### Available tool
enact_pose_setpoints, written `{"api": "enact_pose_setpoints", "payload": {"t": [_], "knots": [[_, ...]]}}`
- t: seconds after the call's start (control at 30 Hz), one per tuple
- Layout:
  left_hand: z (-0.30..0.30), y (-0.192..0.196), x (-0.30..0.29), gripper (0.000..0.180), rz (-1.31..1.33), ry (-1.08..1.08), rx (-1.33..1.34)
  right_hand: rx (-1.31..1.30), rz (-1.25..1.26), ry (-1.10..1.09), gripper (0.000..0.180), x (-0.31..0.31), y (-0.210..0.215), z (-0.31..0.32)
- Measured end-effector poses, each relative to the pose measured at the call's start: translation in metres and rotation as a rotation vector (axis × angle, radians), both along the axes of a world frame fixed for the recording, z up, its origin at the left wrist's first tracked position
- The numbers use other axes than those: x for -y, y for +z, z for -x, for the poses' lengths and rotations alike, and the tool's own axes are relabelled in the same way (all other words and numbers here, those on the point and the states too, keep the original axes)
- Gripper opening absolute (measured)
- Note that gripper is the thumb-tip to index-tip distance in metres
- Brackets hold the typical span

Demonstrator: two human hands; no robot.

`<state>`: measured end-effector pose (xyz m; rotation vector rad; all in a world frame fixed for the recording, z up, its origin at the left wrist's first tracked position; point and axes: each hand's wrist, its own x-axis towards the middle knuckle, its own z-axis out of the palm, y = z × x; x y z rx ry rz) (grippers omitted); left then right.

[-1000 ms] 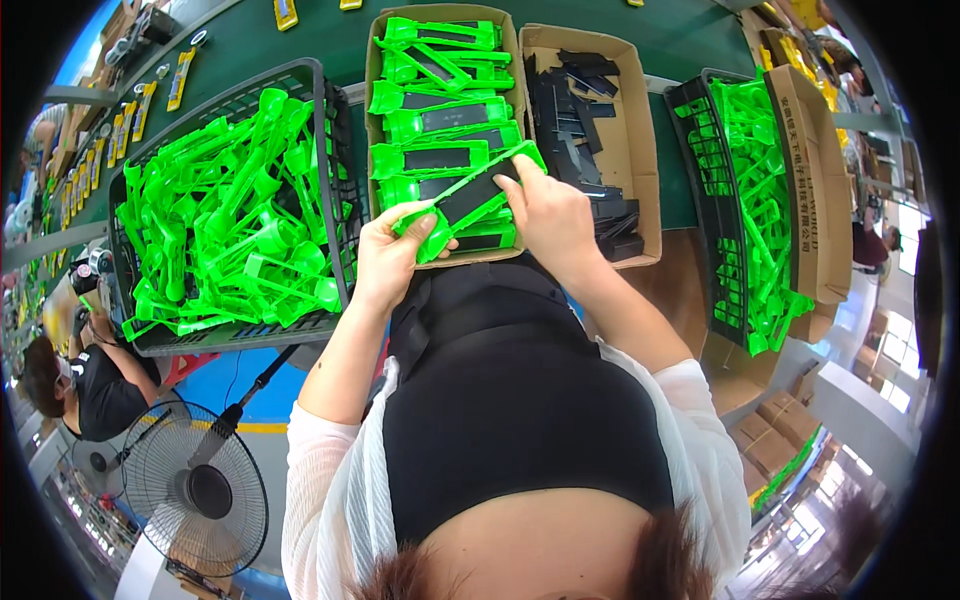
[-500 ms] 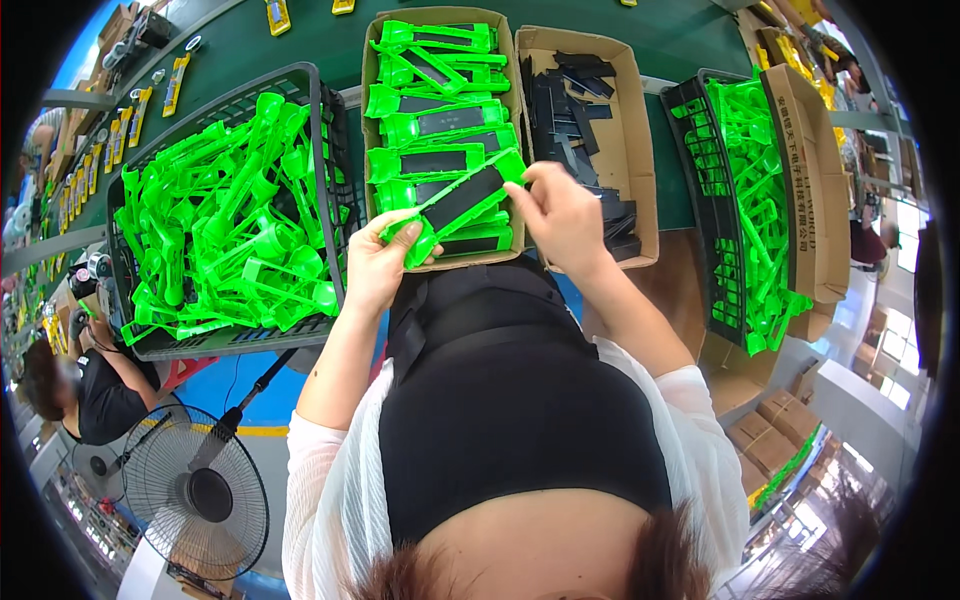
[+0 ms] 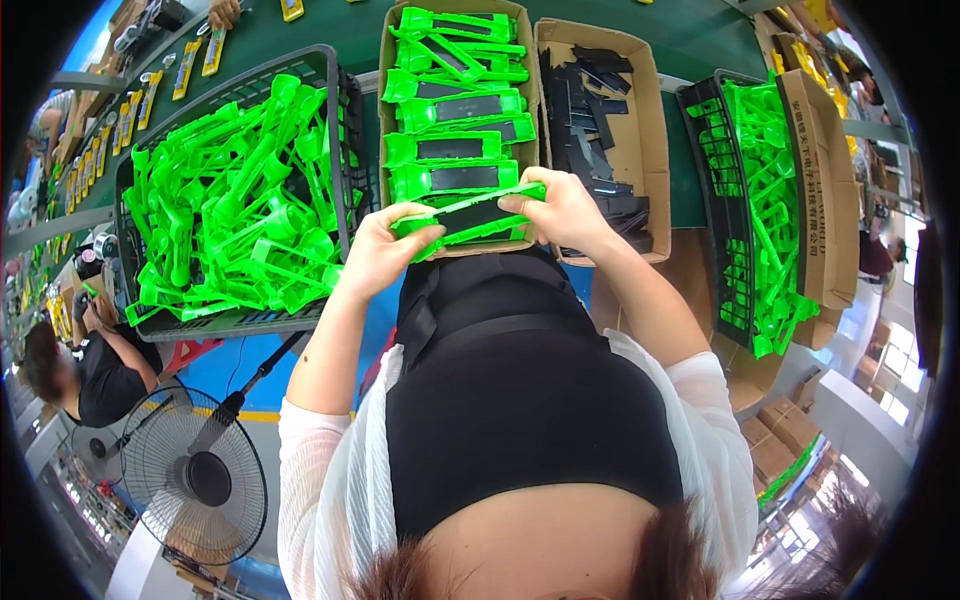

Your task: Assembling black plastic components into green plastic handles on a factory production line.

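Note:
Between my two hands is a bright green plastic part (image 3: 468, 232) with a black rectangular panel set in its long face. My left hand (image 3: 395, 240) grips one end, thumb on top and fingers curled round the edge. The other end is pinched by my right hand (image 3: 560, 212), its thumb over the black panel. The part lies nearly level, over the near end of a cardboard box (image 3: 533, 110). That box holds several similar green parts (image 3: 458, 148) with black panels, laid in a row. Right of it, a second cardboard box (image 3: 640, 130) contains loose flat black pieces (image 3: 580, 130).
On the left stands a black crate (image 3: 345, 150) heaped with green parts (image 3: 230, 190). Another crate (image 3: 712, 170) of green parts is at the right, beside a cardboard flap (image 3: 825, 200). Yellow items lie along the green bench (image 3: 690, 45). A fan (image 3: 208, 478) stands lower left.
The green part has turned from a steep slant to nearly level. My right hand has shifted slightly lower and to the right. The whole view has moved a little.

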<state>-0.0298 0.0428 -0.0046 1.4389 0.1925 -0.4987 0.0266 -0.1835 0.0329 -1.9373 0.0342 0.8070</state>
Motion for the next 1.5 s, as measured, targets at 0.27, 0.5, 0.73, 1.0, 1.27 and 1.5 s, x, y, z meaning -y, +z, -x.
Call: {"api": "enact_pose_setpoints", "payload": {"t": [0.27,0.5,0.73,1.0,1.27,1.5], "knots": [[-0.026,0.027,0.031,0.028,-0.895,-0.460,0.367,-0.011,-0.163,0.020,0.022,-0.002,-0.024,0.014],[-0.019,0.032,0.058,0.026,-0.872,-0.302,0.313,0.025,-0.219,0.055,0.053,0.002,-0.009,0.024],[-0.027,0.021,0.070,0.034,-0.948,-0.297,0.423,0.071,-0.253,-0.028,0.058,0.010,-0.025,0.021],[-0.108,-0.020,0.054,0.061,-1.298,-0.320,0.899,0.224,-0.048,-0.362,0.048,0.052,-0.079,-0.023],[-0.098,-0.066,0.050,0.082,-1.377,-0.459,0.659,0.219,0.775,0.051,0.053,0.095,-0.134,-0.054],[-0.077,-0.053,0.070,0.078,-0.860,-0.351,0.635,0.557,0.792,-0.276,0.044,0.164,-0.193,-0.103]]}}
